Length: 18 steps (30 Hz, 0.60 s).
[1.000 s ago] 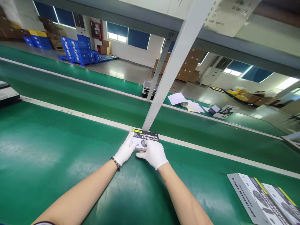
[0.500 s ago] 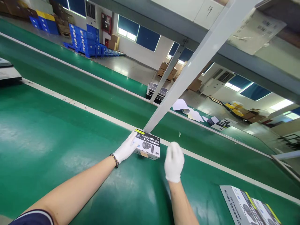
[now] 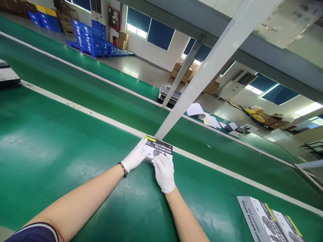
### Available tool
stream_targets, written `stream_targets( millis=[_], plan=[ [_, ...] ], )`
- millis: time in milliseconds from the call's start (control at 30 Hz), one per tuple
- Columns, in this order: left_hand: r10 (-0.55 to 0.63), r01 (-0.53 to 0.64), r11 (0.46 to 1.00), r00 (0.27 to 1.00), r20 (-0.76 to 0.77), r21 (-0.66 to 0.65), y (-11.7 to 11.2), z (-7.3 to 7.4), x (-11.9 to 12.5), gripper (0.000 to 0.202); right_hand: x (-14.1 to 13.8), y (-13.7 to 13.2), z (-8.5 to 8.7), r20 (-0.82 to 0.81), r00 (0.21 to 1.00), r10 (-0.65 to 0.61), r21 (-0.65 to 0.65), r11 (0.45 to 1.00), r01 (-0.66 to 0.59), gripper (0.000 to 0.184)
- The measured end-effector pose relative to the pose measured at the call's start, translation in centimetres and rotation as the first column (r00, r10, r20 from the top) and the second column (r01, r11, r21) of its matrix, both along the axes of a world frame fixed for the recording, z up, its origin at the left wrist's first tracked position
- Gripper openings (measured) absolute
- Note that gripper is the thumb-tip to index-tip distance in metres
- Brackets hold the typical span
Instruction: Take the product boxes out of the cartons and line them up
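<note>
A small printed box (image 3: 163, 147) in black and white, lettered "Minute Stream 1000", lies on the green work surface against the foot of a white post. My left hand (image 3: 135, 157), in a white glove, grips its left end, the fingers reaching over the top. At the box's front edge, my gloved right hand (image 3: 164, 171) presses with bent fingers. That hand hides the brown cardboard tab and part of the front face.
Flat printed cartons (image 3: 267, 220) lie at the lower right. The slanting white post (image 3: 191, 97) rises behind the box to an overhead shelf. A green conveyor belt (image 3: 113, 107) runs beyond, with loose papers (image 3: 212, 120) on its far side.
My right hand has moved left from beside the box onto its front edge, covering the brown tab. My left hand keeps its hold on the left end.
</note>
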State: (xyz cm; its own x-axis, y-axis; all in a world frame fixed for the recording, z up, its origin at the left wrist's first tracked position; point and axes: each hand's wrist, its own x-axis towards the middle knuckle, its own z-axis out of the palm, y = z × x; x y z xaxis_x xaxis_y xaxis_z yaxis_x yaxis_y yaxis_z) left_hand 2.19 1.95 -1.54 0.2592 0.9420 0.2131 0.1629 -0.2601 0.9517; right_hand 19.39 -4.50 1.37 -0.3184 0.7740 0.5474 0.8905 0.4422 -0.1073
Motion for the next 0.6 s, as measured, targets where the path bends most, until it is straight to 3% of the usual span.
stream_targets(
  millis=[133,333,467,600],
  plan=[
    [0.010,-0.010,1.000,1.000,-0.001,-0.010,-0.1,0.0,0.0,0.060,-0.1,-0.1,-0.6,-0.039,0.999,0.008,-0.001,1.000,-0.008,0.025],
    [-0.010,0.009,1.000,1.000,-0.022,-0.014,0.1,0.6,0.0,0.062,-1.3,1.0,-0.3,-0.253,0.921,-0.298,-0.103,0.954,0.281,0.032],
    [-0.053,0.048,0.998,0.992,-0.118,-0.049,0.1,1.1,-0.7,0.063,-2.0,0.7,2.1,-0.024,0.968,-0.251,-0.235,0.942,0.238,0.032],
    [-0.255,0.242,0.967,0.931,-0.261,-0.079,-0.6,1.5,-1.2,0.066,-2.7,-2.2,2.6,0.210,0.946,-0.248,-0.290,0.908,0.302,0.063]
  ],
)
